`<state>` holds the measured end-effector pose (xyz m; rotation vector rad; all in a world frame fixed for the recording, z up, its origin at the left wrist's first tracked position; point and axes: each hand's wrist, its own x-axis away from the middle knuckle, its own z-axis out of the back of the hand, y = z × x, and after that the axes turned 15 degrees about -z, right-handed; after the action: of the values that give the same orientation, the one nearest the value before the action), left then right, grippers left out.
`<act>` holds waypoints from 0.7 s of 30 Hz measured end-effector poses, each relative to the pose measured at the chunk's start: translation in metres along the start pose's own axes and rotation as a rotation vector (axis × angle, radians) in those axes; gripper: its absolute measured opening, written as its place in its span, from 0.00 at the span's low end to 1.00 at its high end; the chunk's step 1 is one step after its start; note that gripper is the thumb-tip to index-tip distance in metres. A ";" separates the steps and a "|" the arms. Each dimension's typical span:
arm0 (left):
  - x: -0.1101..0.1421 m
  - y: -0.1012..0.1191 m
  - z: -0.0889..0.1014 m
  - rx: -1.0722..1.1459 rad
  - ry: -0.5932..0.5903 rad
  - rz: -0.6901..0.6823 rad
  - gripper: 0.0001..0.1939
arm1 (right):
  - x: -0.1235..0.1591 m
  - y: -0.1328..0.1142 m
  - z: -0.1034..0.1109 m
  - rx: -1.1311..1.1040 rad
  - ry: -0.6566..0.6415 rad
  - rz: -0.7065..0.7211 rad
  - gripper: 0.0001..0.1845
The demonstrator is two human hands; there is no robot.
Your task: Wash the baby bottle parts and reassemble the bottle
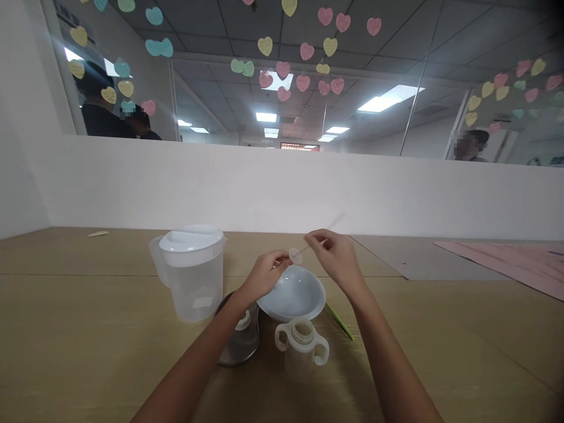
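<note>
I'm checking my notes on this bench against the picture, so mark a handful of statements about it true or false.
1. The pitcher has its lid on. True.
2. The two-handled bottle stands inside the bowl. False: it stands on the table, nearer the person.
3. The left hand holds a small round piece. True.
4. The right hand is empty. False: it pinches a thin rod.

White ceiling panels (391, 98) glare through the glass, the room reads rather dim, soft shadows fall forward, and the edges look stretched and darkened.
</note>
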<state>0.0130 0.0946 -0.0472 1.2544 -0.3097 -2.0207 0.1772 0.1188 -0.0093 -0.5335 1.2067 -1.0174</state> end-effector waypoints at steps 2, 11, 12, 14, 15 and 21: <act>0.001 -0.001 0.000 -0.027 -0.026 0.003 0.14 | 0.002 -0.004 0.011 -0.054 0.124 -0.049 0.21; 0.002 0.004 -0.003 -0.046 -0.073 -0.026 0.14 | 0.010 -0.015 0.023 -0.083 0.308 -0.066 0.29; 0.002 0.004 -0.004 -0.035 -0.066 -0.033 0.14 | 0.009 -0.014 0.021 -0.071 0.312 -0.060 0.29; 0.002 0.004 -0.008 -0.008 -0.052 -0.041 0.15 | 0.007 -0.011 0.015 -0.053 0.325 -0.048 0.28; 0.001 0.004 -0.009 0.003 -0.042 -0.038 0.15 | 0.006 -0.010 0.011 -0.038 0.337 -0.037 0.28; -0.003 0.009 -0.014 0.073 -0.002 -0.071 0.13 | 0.009 -0.003 -0.019 0.153 0.279 0.089 0.26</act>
<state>0.0299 0.0931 -0.0476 1.3245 -0.3475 -2.0873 0.1583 0.1123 -0.0174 -0.2201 1.3712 -1.1223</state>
